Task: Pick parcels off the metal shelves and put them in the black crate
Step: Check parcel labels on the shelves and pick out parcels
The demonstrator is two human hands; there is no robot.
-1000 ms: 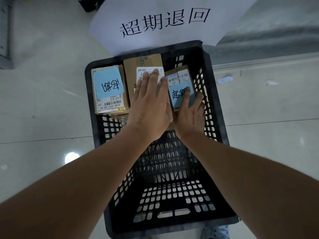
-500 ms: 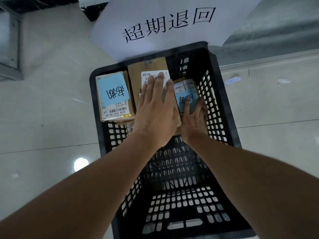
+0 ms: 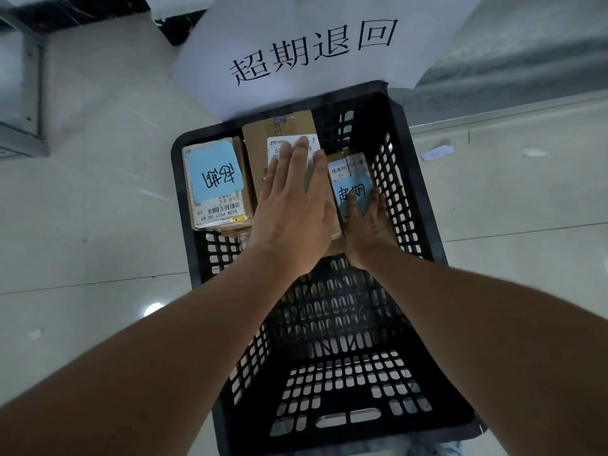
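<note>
A black slotted crate (image 3: pixel 424 258) stands on the floor below me. Three cardboard parcels lie side by side at its far end. The left parcel (image 3: pixel 214 185) carries a blue note. My left hand (image 3: pixel 292 212) lies flat, fingers straight, on the middle parcel (image 3: pixel 279 133) with its white label. The small right parcel (image 3: pixel 350 172), also with a blue note, sits by the crate's right wall. My right hand (image 3: pixel 367 228) rests on its near end, fingers extended over the note.
A white paper sign (image 3: pixel 312 51) with black characters stands behind the crate's far rim. A grey metal frame (image 3: pixel 23 93) is at the far left. Pale tiled floor surrounds the crate, with paper scraps (image 3: pixel 437 152) at the right.
The small right parcel has settled lower and flatter against the crate's right wall under my right hand. My left hand stays flat on the middle parcel. The view has shifted slightly.
</note>
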